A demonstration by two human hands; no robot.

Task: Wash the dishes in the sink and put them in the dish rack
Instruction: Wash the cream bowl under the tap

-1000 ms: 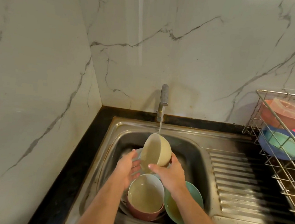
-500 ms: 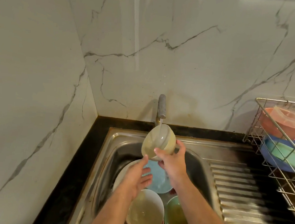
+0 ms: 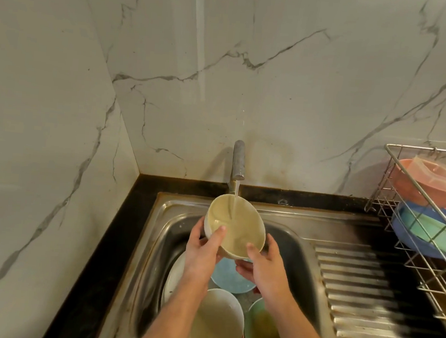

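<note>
Both hands (left hand [image 3: 200, 250], right hand [image 3: 264, 267]) grip cream bowl [image 3: 238, 228] under running tap [image 3: 238, 160], above sink [image 3: 286, 228].

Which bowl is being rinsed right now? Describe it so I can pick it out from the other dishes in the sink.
Find the tap at the back of the steel sink; its stream falls straight into the cream bowl. That bowl is held tilted above the basin by the left hand and right hand. The other dishes lie below it, untouched.

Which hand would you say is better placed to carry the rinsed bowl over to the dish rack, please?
Probably the right hand: it already holds the cream bowl on the side nearer the dish rack.
</note>
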